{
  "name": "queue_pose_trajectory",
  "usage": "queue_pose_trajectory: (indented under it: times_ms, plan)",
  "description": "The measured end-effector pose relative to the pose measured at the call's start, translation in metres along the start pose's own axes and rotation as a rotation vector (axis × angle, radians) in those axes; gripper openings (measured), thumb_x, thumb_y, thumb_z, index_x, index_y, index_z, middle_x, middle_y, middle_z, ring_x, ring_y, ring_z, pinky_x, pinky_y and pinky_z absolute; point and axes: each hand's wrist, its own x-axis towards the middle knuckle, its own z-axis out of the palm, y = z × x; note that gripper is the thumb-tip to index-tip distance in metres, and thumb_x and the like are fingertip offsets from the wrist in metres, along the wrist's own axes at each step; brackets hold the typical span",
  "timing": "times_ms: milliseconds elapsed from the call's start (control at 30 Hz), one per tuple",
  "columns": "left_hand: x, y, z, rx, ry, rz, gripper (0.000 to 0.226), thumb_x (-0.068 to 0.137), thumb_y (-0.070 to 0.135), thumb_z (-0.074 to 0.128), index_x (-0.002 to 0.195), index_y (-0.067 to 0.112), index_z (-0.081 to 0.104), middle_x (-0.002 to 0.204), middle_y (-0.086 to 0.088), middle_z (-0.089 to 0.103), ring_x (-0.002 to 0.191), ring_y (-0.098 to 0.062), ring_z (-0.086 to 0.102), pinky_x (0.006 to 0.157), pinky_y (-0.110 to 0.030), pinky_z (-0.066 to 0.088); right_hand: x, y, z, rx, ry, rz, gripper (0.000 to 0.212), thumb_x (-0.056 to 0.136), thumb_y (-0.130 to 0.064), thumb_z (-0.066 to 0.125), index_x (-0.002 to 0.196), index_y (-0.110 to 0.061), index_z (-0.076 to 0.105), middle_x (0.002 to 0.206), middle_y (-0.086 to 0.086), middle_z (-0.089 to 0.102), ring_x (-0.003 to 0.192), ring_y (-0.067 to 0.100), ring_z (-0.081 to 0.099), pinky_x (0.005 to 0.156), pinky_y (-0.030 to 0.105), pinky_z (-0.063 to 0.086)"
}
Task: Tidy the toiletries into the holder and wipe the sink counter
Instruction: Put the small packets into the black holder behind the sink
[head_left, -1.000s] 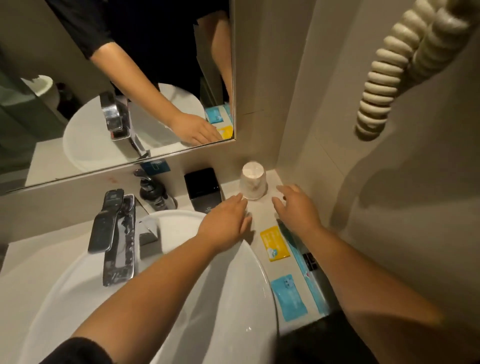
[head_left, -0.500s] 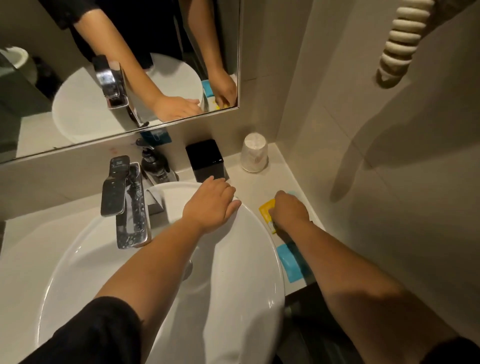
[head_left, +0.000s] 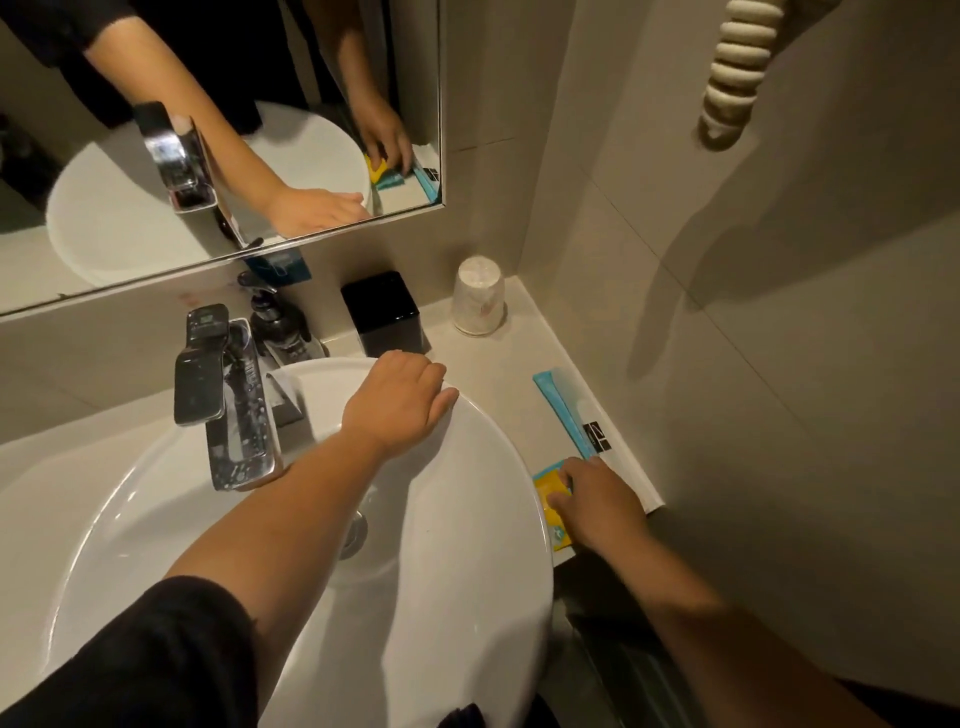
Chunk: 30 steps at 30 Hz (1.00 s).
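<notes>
My left hand (head_left: 397, 400) lies palm down on the back rim of the white, glossy, oval sink (head_left: 467, 519), its fingers (head_left: 441, 402) pressed together and flat, holding nothing. Right of the sink, on the pale smooth bench (head_left: 493, 374), my right hand (head_left: 597, 501) presses on a flat yellow sachet (head_left: 551, 488) at the bench's front edge; its fingers are curled down on the packet, though I cannot tell whether they pinch it. Just beyond that hand a long, thin, blue packet (head_left: 566, 410) lies flat, its long axis running from the sink's right side back toward the corner, black label at the near end. Behind the sink stand a glossy black square holder (head_left: 387, 312) and, to its right, an upturned wrapped cup (head_left: 478, 296). A chrome tap (head_left: 228, 400) overhangs the sink's left.
</notes>
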Motion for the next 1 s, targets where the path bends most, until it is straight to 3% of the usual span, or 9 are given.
queue_pose_trajectory:
  times_ms: [167,267,367,433,533,567,667,767,1000]
  plan:
    - [0.001,0.0,0.001,0.008,0.011,0.007,0.055,0.096,0.045,0.022,0.097,0.009,0.063,0.09,-0.009,0.064,0.085,-0.028,0.054,0.086,-0.04,0.04,0.003,-0.001,-0.003,0.104,-0.018,0.06,0.023,0.091,-0.029,0.06,0.104,-0.023,0.043,0.109,0.006,0.06,0.08,0.017,0.058,0.057,0.023,0.043]
    - [0.0,0.0,0.001,-0.006,0.006,-0.005,0.055,0.096,0.046,0.022,0.101,0.011,0.063,0.095,-0.007,0.064,0.09,-0.027,0.054,0.09,-0.039,0.039,0.006,0.0,-0.012,0.312,-0.077,0.104,0.042,0.09,-0.023,0.061,0.129,-0.019,0.045,0.126,0.008,0.055,0.1,0.022,0.06,0.073,0.027,0.048]
    - [-0.001,-0.001,0.003,-0.025,0.002,-0.017,0.054,0.097,0.048,0.021,0.107,0.013,0.062,0.101,-0.005,0.064,0.095,-0.025,0.053,0.094,-0.039,0.039,0.008,-0.004,-0.031,0.397,-0.089,0.073,0.019,0.091,-0.02,0.059,0.105,-0.006,0.059,0.108,0.013,0.061,0.09,0.021,0.063,0.076,0.033,0.055]
    - [0.0,-0.001,0.004,-0.035,0.003,-0.02,0.056,0.097,0.049,0.019,0.106,0.014,0.062,0.099,-0.005,0.063,0.094,-0.025,0.052,0.094,-0.039,0.039,0.014,-0.016,-0.051,0.492,-0.051,0.039,0.015,0.09,-0.019,0.061,0.092,-0.004,0.062,0.093,0.016,0.063,0.077,0.021,0.064,0.066,0.031,0.054]
    - [0.002,-0.002,0.006,-0.028,0.029,-0.008,0.051,0.097,0.046,0.023,0.093,0.012,0.061,0.089,-0.006,0.06,0.086,-0.027,0.051,0.087,-0.04,0.04,0.033,-0.053,-0.09,0.661,0.053,-0.123,0.012,0.084,-0.013,0.066,0.081,-0.001,0.065,0.075,0.017,0.062,0.066,0.026,0.059,0.065,0.042,0.051]
    - [0.003,-0.002,0.007,-0.025,0.042,-0.003,0.05,0.098,0.046,0.025,0.09,0.011,0.06,0.086,-0.007,0.059,0.084,-0.027,0.051,0.086,-0.04,0.041,0.042,-0.07,-0.102,0.701,0.065,-0.189,0.01,0.083,-0.012,0.066,0.079,-0.002,0.066,0.071,0.01,0.061,0.064,0.018,0.057,0.064,0.039,0.05]
    - [0.003,-0.004,0.011,-0.017,0.069,0.007,0.046,0.098,0.046,0.028,0.089,0.013,0.058,0.086,-0.007,0.058,0.083,-0.027,0.049,0.084,-0.04,0.041,0.07,-0.128,-0.129,0.769,0.049,-0.356,0.01,0.085,-0.011,0.065,0.076,-0.015,0.066,0.062,-0.008,0.06,0.05,-0.004,0.052,0.051,0.013,0.042]
    - [0.005,-0.006,0.015,-0.008,0.08,0.035,0.046,0.099,0.047,0.029,0.093,0.012,0.058,0.088,-0.008,0.059,0.085,-0.028,0.05,0.085,-0.04,0.039,0.103,-0.18,-0.127,0.798,0.007,-0.446,0.012,0.086,-0.01,0.065,0.077,-0.018,0.064,0.064,-0.008,0.06,0.047,-0.007,0.052,0.047,0.009,0.04]
    - [0.006,-0.008,0.024,-0.006,0.154,0.029,0.041,0.096,0.045,0.038,0.086,0.011,0.059,0.08,-0.008,0.057,0.078,-0.028,0.049,0.09,-0.043,0.042,0.165,-0.226,-0.074,0.588,-0.023,-0.432,0.017,0.082,-0.02,0.066,0.069,-0.014,0.056,0.067,0.006,0.05,0.063,0.018,0.042,0.062,0.034,0.037]
